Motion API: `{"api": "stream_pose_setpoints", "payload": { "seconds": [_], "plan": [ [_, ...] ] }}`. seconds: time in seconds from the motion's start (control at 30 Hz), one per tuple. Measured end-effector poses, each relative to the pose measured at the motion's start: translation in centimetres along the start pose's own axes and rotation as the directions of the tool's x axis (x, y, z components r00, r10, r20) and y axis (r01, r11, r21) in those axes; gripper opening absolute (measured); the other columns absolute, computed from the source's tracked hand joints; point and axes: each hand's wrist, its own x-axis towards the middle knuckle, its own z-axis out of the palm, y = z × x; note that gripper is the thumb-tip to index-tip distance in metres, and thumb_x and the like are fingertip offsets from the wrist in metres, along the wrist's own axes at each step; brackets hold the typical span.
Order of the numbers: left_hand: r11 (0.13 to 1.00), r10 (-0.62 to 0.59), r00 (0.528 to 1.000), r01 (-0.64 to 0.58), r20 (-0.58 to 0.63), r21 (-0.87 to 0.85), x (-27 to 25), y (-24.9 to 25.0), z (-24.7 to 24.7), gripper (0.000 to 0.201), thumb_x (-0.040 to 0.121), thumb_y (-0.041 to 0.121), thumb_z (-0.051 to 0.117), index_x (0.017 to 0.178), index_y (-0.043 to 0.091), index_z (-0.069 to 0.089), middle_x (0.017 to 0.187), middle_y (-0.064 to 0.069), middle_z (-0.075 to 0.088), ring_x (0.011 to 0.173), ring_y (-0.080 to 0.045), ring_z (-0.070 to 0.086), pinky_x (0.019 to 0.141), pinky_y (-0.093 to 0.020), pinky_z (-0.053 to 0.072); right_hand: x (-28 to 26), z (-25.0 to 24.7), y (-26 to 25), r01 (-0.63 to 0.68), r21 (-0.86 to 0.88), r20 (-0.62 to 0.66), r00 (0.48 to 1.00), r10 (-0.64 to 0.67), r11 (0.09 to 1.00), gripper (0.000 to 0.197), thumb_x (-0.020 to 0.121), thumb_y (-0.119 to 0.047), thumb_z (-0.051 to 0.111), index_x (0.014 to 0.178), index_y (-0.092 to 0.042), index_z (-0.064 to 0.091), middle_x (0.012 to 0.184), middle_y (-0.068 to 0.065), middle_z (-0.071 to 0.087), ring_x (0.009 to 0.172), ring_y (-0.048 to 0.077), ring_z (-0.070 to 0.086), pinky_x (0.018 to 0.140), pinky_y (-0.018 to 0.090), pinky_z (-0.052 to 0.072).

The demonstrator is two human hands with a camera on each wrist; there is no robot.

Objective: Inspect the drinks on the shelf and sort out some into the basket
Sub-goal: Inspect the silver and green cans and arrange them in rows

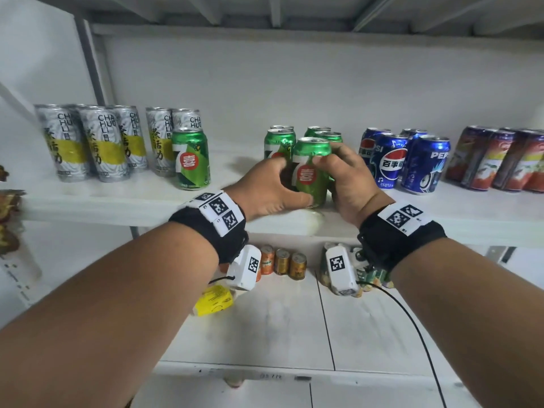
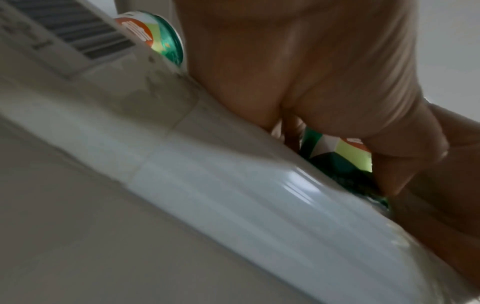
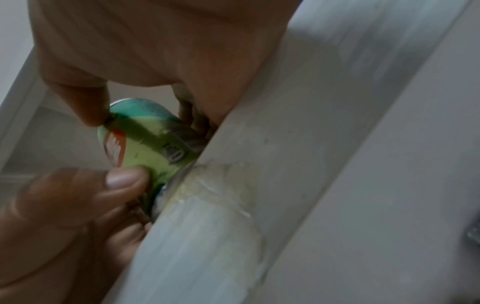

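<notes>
Can: green 7-Up can (image 1: 312, 172) upright on the shelf (image 1: 123, 198), long axis vertical, logo facing us.
Hands: left hand (image 1: 266, 191) and right hand (image 1: 350, 184) both grip it.

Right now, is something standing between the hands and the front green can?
No. The left hand and the right hand already grip the front green can from both sides. Other green cans stand behind it only.

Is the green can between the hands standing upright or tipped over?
Upright. The green can stands on the shelf, top rim up, with the left hand and right hand gripping its sides.
</notes>
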Motion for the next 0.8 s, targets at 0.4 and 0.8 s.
{"api": "stream_pose_setpoints", "payload": {
  "seconds": [0.4,0.8],
  "plan": [
    [0.996,0.04,0.996,-0.033,-0.078,0.085,-0.8,1.0,-4.8,0.048,0.064,0.032,0.102,0.102,0.019,0.075,0.097,0.001,0.082,0.092,-0.021,0.08,0.089,-0.048,0.066,1.0,5.3,-2.8,0.087,-0.375,0.017,0.996,-0.087,0.923,0.048,0.082,-0.02,0.085,0.124,-0.014,0.064,0.111,0.006,0.073,0.093,0.017,0.073,0.076,0.031,0.06],
    [0.948,0.076,0.992,-0.041,-0.099,0.316,-2.8,2.3,-19.0,0.048,0.069,0.039,0.101,0.104,0.018,0.075,0.088,0.006,0.078,0.073,-0.008,0.07,0.082,-0.039,0.065,5.5,16.7,-7.1,0.183,-0.823,0.172,0.982,-0.071,0.538,0.04,0.078,-0.032,0.089,0.112,-0.025,0.068,0.098,-0.006,0.074,0.08,0.01,0.072,0.058,0.018,0.053]
  ]
}}
